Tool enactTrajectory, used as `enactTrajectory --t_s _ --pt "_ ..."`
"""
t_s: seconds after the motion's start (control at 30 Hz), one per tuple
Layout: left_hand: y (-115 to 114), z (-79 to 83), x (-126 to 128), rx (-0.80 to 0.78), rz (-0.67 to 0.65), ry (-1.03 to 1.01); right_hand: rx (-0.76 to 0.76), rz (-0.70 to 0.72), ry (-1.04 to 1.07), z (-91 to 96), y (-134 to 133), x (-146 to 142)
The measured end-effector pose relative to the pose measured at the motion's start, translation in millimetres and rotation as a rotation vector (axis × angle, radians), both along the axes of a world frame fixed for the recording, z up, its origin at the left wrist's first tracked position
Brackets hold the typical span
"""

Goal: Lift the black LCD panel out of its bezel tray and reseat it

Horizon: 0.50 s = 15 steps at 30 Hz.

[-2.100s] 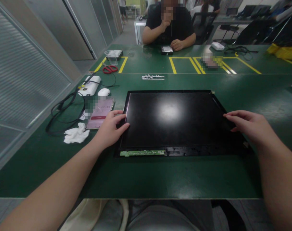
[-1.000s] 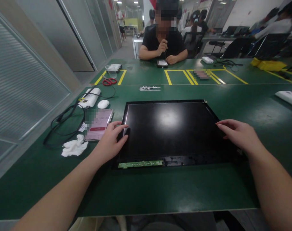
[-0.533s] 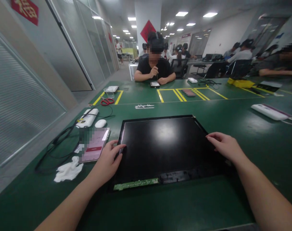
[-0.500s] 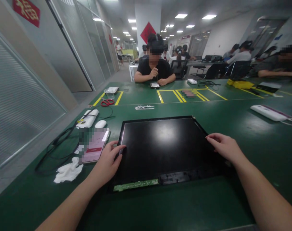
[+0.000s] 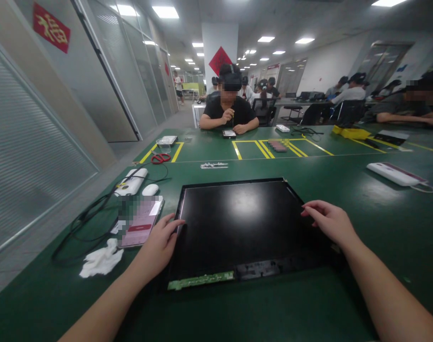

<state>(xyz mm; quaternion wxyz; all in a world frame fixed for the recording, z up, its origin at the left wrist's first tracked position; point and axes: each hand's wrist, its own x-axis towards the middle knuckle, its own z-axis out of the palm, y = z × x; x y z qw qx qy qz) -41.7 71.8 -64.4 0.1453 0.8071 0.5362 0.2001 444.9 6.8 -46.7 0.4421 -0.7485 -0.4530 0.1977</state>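
Centrally: one black display panel, flat on the green table, long axis left to right, between left hand and right hand. Left hand: thumb and forefinger parted at the left edge; whether gripping, cannot tell. Right hand: fingertips bunched narrow by the right edge; hold unclear. Nearer hand: neither, plainly. Green circuit strip: near side, left half.

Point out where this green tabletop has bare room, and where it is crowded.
Bare green tabletop shows between the right hand and the long white plastic device, and in front of the flat black rectangular panel, between the forearms. Crowded: left of the panel, with the left hand, pink-screened rectangular phone, crumpled white tissue and tangled black cables.
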Motion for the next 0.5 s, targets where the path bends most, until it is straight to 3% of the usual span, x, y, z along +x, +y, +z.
enactTrajectory --t_s 0.23,0.4,0.43,0.5 --pt "2 -8.6 -1 0.086 0.008 -0.056 -0.053 0.081 -0.038 1.1 1 -9" --pt "-17 28.4 7 0.284 0.048 -0.181 0.183 0.088 0.125 37.8 -13 -17" --pt "-28 37.1 6 0.302 0.014 -0.206 0.185 0.148 0.161 47.0 -25 -18" --pt "-59 48.3 -1 0.158 -0.191 -0.189 -0.02 0.411 0.137 60.1 -60 -23"
